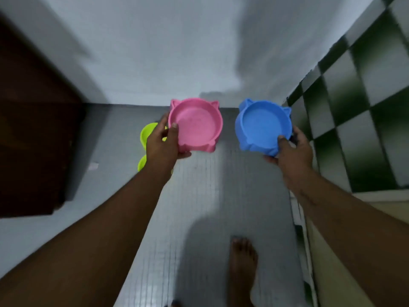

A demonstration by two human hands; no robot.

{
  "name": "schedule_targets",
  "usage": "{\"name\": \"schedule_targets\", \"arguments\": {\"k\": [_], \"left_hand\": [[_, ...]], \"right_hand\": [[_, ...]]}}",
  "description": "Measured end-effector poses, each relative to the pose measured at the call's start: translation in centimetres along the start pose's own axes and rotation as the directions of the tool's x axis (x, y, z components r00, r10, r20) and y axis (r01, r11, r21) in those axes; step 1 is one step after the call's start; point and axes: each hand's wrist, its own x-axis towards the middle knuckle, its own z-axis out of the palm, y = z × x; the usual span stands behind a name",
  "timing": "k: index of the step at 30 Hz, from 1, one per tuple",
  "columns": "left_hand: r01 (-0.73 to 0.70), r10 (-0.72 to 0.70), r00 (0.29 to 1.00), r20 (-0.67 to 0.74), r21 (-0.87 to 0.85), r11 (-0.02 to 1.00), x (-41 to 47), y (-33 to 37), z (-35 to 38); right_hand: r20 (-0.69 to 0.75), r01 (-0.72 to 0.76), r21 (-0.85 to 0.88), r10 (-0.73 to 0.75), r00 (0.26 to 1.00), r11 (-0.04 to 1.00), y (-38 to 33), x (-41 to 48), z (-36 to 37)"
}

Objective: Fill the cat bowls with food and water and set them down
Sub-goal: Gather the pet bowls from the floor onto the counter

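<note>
Grey tiled floor (pixel 199 196); pink cat-eared plastic bowl (pixel 197 125) and blue cat-eared plastic bowl (pixel 261 125) held above it, well apart.
Both look empty. Left hand (pixel 161 145) pinches pink rim, thumb inside, fingers under; right hand (pixel 292 154) grips blue rim likewise. Likely light, rigid, smooth; once filled, support under base, keep level. Lime-green plastic bowl (pixel 148 134) on floor behind left hand.
</note>
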Motion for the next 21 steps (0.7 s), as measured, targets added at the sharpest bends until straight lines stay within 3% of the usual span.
{"name": "schedule_targets", "arguments": {"k": [9, 21], "left_hand": [[-0.016, 0.013, 0.990, 0.142, 0.018, 1.000, -19.0, 16.0, -5.0], [-0.045, 0.044, 0.988, 0.151, 0.006, 0.999, -44.0, 25.7, -10.1]], "right_hand": [[-0.081, 0.073, 0.030, -0.070, 0.994, 0.997, -13.5, -20.8, -7.6], [-0.145, 0.116, 0.144, -0.095, 0.985, 0.983, -19.0, -44.8, -21.4]]}}
